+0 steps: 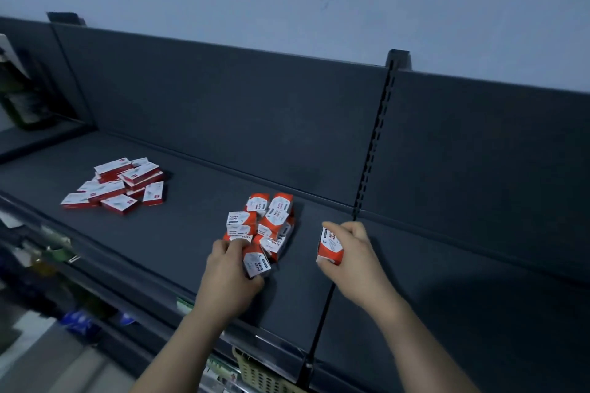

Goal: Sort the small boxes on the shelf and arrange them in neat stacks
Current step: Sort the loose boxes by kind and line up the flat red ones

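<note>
A jumbled cluster of orange-and-white paper clip boxes (269,222) sits mid-shelf. At its near edge the left hand (228,268) curls its fingers round one tilted box (256,262). Just to the right, apart from the cluster, the right hand (354,252) grips a single paper clip box (330,247). Well to the left lies a loose pile of flat red-and-white boxes (118,187) on the same dark shelf (191,233).

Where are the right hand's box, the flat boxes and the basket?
Right hand's box (329,242): head view, white label.
Flat boxes (110,189): head view, middle of the pile.
Basket (261,376): head view, woven wall.
</note>
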`<state>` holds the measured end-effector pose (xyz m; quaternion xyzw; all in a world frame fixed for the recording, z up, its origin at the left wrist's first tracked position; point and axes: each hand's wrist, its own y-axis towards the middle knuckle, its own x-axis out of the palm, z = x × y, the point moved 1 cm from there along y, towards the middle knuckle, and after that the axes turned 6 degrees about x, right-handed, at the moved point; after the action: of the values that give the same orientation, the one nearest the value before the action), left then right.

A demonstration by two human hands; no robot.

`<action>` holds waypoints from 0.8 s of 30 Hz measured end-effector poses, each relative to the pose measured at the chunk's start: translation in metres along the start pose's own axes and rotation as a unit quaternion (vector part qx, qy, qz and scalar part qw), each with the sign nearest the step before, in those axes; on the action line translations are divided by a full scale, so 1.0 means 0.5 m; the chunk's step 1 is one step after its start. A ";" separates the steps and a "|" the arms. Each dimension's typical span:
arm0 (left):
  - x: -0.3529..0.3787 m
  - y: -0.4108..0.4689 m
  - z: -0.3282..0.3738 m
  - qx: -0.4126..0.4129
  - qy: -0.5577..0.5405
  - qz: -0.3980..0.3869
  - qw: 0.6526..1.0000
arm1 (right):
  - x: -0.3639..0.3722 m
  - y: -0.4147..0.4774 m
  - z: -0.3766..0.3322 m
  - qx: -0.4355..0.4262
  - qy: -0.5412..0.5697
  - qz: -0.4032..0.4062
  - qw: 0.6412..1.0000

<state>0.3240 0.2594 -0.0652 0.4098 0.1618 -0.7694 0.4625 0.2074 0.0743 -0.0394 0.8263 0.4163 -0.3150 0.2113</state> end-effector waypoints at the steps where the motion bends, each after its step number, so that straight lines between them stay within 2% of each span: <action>1: -0.001 0.003 -0.004 -0.011 -0.001 0.002 1.000 | 0.011 0.014 -0.004 -0.002 -0.005 -0.014 1.000; 8: -0.001 0.034 -0.014 -0.034 -0.014 0.027 0.999 | 0.077 0.091 -0.002 -0.002 -0.048 -0.067 0.997; 17: 0.005 0.057 -0.006 -0.061 -0.017 0.051 0.997 | 0.110 0.126 0.009 -0.024 -0.018 -0.059 0.998; 20: -0.002 0.054 0.004 -0.047 0.031 0.072 0.996 | 0.100 0.120 0.008 -0.033 -0.022 -0.056 0.998; 24: -0.012 0.057 0.041 0.020 0.073 0.127 0.989 | 0.071 0.106 0.005 -0.060 -0.069 -0.022 0.996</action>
<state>0.3397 0.2350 -0.0439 0.4910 0.1262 -0.6759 0.5349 0.2663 0.0627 -0.0612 0.7792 0.4368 -0.3504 0.2818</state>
